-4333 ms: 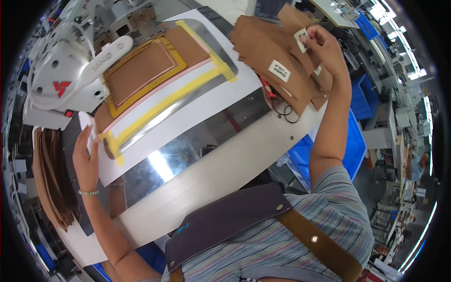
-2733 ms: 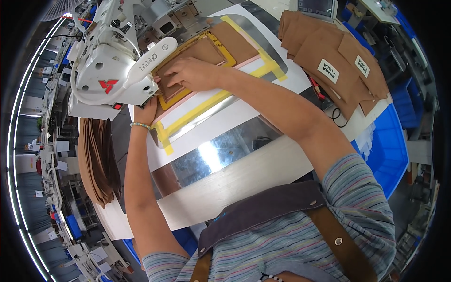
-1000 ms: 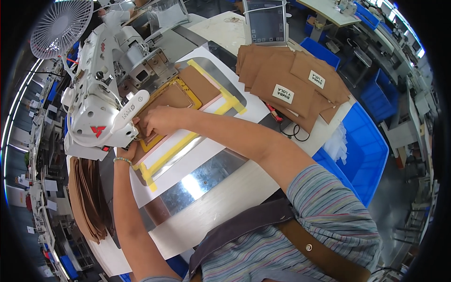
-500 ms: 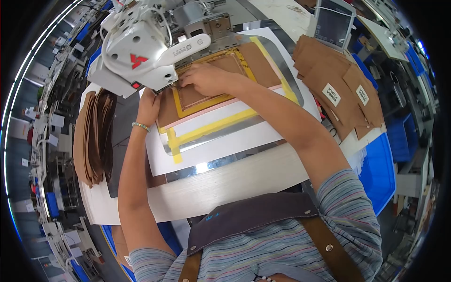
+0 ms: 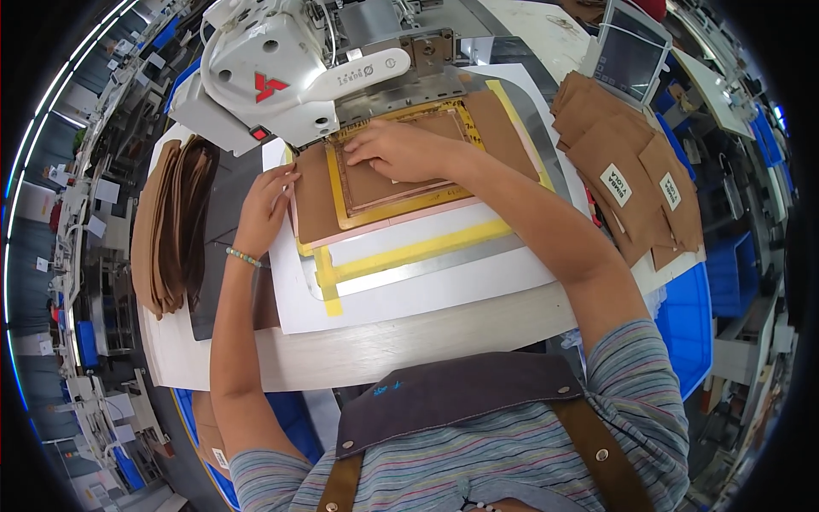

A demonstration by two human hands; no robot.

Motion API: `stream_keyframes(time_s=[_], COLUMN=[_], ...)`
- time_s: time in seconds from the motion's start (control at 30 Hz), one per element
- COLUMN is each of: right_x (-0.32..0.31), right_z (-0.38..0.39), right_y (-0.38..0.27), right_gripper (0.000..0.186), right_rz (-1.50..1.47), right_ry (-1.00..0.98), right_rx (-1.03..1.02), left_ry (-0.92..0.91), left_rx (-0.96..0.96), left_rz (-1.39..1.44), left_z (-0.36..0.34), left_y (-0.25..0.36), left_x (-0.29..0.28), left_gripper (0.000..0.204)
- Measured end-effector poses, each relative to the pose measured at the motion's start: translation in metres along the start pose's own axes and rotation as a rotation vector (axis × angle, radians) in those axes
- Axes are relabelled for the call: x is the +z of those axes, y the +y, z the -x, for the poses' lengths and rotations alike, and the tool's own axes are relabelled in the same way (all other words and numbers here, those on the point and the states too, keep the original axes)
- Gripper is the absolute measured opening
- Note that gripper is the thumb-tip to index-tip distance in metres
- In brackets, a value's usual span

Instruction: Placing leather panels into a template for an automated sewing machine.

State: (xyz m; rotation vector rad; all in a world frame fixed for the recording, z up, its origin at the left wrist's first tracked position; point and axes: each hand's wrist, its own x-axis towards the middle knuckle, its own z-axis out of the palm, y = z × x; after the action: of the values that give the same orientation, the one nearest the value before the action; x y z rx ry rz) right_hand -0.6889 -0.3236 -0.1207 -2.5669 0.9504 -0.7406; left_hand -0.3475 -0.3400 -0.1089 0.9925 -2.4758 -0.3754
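Observation:
A flat piece of brown fabric (image 5: pixel 503 128) lies in a clamp plate edged with yellow tape, under a white sewing machine (image 5: pixel 264 60). On top of it sits a yellow rectangular frame (image 5: pixel 409 205) with more brown material inside. My right hand (image 5: pixel 405 152) rests inside this frame, fingers loosely bent and apart on the brown surface. A sliver of a white label (image 5: pixel 396 181) peeks out beneath it; the rest is hidden. My left hand (image 5: pixel 269 205) is at the fabric's left edge, just below the machine head, fingers slightly spread with nothing visible in them.
Stacked brown pieces (image 5: pixel 171 230) lie to the left. More brown pieces with white labels (image 5: pixel 618 183) overlap at the right, beside a control screen (image 5: pixel 630 55). A blue bin (image 5: pixel 687 328) stands past the table's right edge. White paper (image 5: pixel 367 299) lies under the plate.
My left hand has drawn back a little toward me, its fingers loosening at the fabric's edge. A label's edge now shows below my right hand. The whole view has shifted slightly.

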Motion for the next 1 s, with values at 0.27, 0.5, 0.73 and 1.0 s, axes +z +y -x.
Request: stream_keyframes(time_s=[0.27, 0.5, 0.73, 1.0], right_x=[-0.088, -0.052, -0.045, -0.049], right_z=[0.038, 0.110, 0.114, 0.111], right_y=[-0.039, -0.014, -0.011, -0.010], right_gripper=[0.027, 0.044, 0.048, 0.049], right_rz=[0.471, 0.728, 0.751, 0.732], right_ry=[-0.464, -0.131, -0.030, -0.016], right_rx=[0.584, 0.314, 0.259, 0.235], left_ry=[0.003, -0.108, -0.180, -0.151], left_rx=[0.030, 0.163, 0.225, 0.238], left_rz=[0.001, 0.015, -0.105, -0.136], left_z=[0.003, -0.024, -0.037, -0.037], left_y=[0.031, 0.075, 0.079, 0.080], left_x=[-0.007, 0.018, 0.046, 0.049], left_gripper=[0.037, 0.039, 0.048, 0.049])
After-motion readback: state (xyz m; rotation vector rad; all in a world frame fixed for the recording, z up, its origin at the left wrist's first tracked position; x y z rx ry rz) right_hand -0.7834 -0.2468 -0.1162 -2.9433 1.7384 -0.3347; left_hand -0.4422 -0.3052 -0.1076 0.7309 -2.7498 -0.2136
